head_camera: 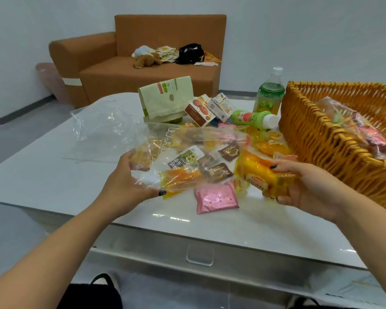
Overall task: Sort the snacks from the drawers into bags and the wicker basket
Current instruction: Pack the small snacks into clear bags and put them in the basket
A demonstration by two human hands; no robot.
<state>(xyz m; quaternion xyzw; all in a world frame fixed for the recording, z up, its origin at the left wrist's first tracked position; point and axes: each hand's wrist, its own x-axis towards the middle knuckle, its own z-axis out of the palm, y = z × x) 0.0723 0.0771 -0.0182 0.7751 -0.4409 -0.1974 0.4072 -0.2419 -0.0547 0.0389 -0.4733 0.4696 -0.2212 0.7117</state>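
Observation:
My left hand (129, 181) grips the lower left edge of a clear plastic bag (187, 152) that holds several snack packets, lifted a little over the white table (54, 179). My right hand (308, 188) holds a yellow-orange snack packet (261, 172) just right of the bag. A pink packet (216, 198) lies on the table below the bag. The wicker basket (316, 139) stands at the right with wrapped snacks inside. More yellow packets (272, 146) lie between the bag and the basket.
A second, empty clear bag (98, 128) lies at the left. Behind stand a green paper pouch (165, 99), small snack boxes (207, 110), an upright green bottle (269, 94) and a lying one (252, 118). A drawer handle (200, 256) is in the table front. A brown sofa (143, 63) is beyond.

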